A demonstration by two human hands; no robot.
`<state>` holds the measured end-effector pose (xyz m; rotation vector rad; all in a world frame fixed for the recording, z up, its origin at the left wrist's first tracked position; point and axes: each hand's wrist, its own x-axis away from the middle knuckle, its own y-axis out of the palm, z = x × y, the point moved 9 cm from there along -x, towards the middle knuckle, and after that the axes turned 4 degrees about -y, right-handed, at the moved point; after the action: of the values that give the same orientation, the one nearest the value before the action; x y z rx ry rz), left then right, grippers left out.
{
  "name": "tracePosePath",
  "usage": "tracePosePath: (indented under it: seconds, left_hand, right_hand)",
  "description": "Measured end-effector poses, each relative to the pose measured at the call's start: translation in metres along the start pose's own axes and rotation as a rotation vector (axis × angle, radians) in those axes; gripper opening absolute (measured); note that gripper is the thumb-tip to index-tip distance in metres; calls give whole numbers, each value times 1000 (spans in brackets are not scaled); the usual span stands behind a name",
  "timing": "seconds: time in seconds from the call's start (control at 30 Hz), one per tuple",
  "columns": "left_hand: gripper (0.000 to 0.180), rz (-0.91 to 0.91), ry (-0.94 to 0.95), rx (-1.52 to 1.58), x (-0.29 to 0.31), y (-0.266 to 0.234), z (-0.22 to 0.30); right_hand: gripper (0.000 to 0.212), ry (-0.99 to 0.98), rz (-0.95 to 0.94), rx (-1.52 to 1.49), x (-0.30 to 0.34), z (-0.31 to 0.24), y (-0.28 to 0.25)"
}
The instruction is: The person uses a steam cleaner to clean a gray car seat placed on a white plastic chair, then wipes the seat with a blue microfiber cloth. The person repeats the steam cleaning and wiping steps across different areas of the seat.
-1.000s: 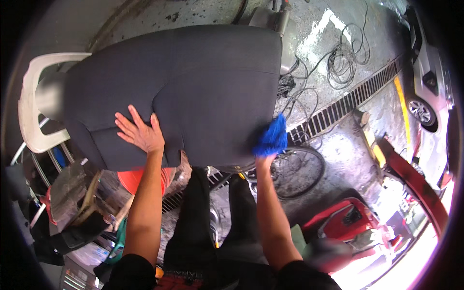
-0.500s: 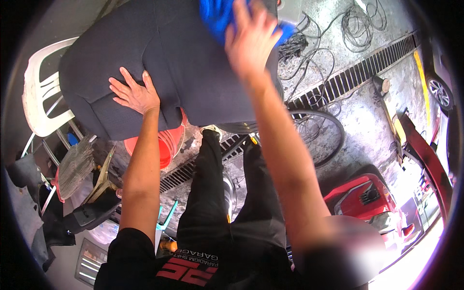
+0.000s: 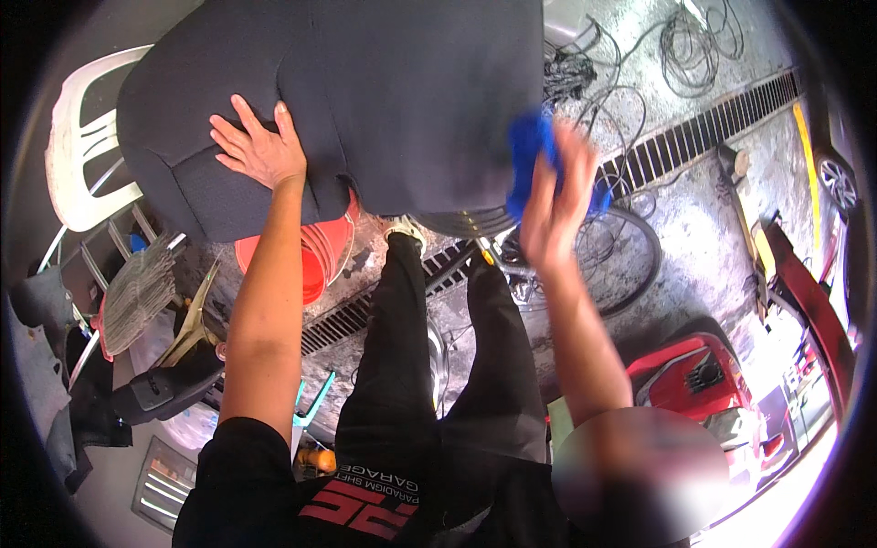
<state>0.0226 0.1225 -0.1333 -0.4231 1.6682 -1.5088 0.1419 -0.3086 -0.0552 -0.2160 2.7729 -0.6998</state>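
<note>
A dark grey fabric car seat (image 3: 429, 100) fills the upper left and middle in front of me. My left hand (image 3: 260, 151) lies flat on it, fingers spread, with nothing in them. At the seat's right edge, my right hand (image 3: 559, 196) holds a blue cloth (image 3: 528, 164); the hand is smeared by motion, and the cloth bunches out on both sides of its fingers. Part of the cloth reaches past the edge, over the floor. Where the palm covers the cloth, I cannot see the grip.
Below the seat stands a red bucket (image 3: 315, 265). A white plastic chair (image 3: 68, 164) is at the left. A floor drain grate (image 3: 694, 128) crosses the wet floor, with coiled black cables (image 3: 690, 55) beside it. Red car parts (image 3: 690, 374) lie at the lower right.
My right hand has swept the blue cloth down and right, from the seat's far part to its right edge. My left hand stays at the same place on the seat.
</note>
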Motion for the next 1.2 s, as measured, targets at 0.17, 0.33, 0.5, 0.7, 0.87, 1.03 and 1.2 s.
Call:
tracePosePath:
  seconds: [0.17, 0.33, 0.5, 0.7, 0.87, 1.03, 1.2]
  left_hand:
    - [83, -23, 4, 29, 2, -3, 10]
    - [83, -27, -5, 15, 6, -2, 3]
    - [81, -9, -23, -31, 0, -1, -5]
    - [83, 15, 13, 48, 2, -1, 6]
    - [83, 16, 6, 43, 1, 2, 1]
    - [83, 25, 16, 30, 3, -4, 0]
    - [83, 49, 27, 17, 1, -1, 0]
  right_hand:
    - [64, -150, -17, 479, -135, 15, 67]
    - [78, -28, -181, 463, 55, 32, 71]
    - [67, 291, -296, 162, 210, 76, 54]
    - [54, 703, 22, 86, 184, 131, 38]
    - [49, 841, 141, -190, 191, 149, 39]
    - [44, 1174, 166, -533, 249, 141, 6]
    - [59, 783, 3, -127, 186, 125, 27]
